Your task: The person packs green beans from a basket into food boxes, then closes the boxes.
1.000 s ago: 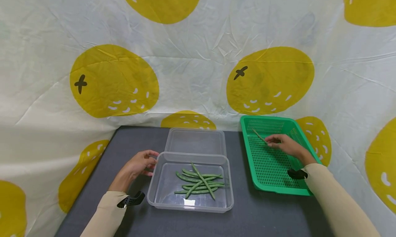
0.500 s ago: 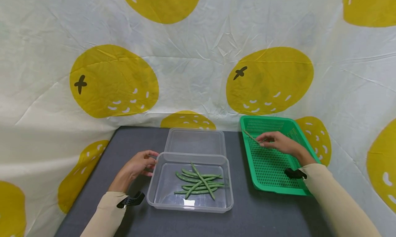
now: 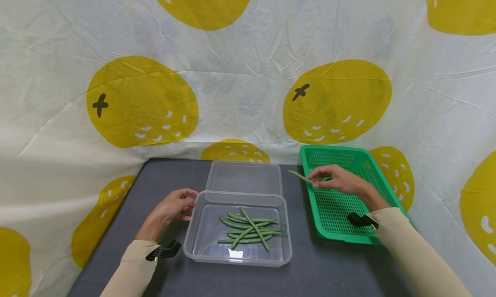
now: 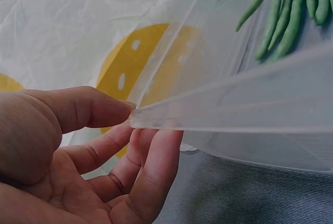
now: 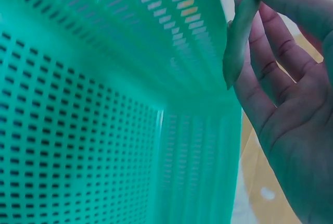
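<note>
Between thumb and fingers, my right hand [image 3: 339,179] pinches one green bean [image 3: 299,175] above the left side of the green basket [image 3: 318,226]. The bean's far end sticks out past the basket's rim toward the left. In the right wrist view the bean [image 5: 240,39] hangs from the thumb and fingertips. My left hand [image 3: 175,206] pinches the upper left corner of the clear plastic container [image 3: 238,259]; the left wrist view shows thumb above and fingers below its rim [image 4: 156,114]. Inside the container several green beans [image 3: 249,230] lie crossed in a pile.
A clear lid [image 3: 246,174] lies flat behind the container on the dark table [image 3: 174,279]. The container and basket stand apart, with a strip of table between them. A white cloth with yellow fruit prints [image 3: 240,103] hangs behind and at both sides.
My right hand has moved left across the basket, carrying the bean out over its left rim. The left hand, the container and the beans in it have stayed in place.
</note>
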A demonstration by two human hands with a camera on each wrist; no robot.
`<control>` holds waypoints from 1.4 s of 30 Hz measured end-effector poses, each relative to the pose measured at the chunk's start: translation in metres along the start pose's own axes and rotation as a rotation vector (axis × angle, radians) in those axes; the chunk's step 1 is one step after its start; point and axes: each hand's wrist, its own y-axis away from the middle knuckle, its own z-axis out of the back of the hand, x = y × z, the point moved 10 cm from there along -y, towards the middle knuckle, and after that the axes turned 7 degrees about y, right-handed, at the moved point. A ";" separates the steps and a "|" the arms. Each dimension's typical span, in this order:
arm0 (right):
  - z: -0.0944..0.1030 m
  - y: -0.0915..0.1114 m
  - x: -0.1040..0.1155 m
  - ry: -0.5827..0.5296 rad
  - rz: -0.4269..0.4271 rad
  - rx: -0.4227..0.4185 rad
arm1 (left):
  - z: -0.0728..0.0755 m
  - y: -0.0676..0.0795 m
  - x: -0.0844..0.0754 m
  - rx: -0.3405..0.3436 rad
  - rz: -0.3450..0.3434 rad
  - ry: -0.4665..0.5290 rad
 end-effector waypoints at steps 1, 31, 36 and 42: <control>-0.002 -0.001 0.003 0.001 0.003 0.002 | 0.000 0.000 0.000 0.001 0.000 0.000; -0.078 -0.035 0.081 -0.022 0.117 0.154 | 0.000 0.000 -0.001 -0.007 0.019 -0.002; -0.089 -0.039 0.092 -0.039 0.133 0.180 | 0.000 0.001 -0.001 -0.006 0.015 0.002; -0.103 -0.041 0.101 -0.063 0.163 0.206 | 0.000 0.001 -0.002 -0.002 0.012 0.000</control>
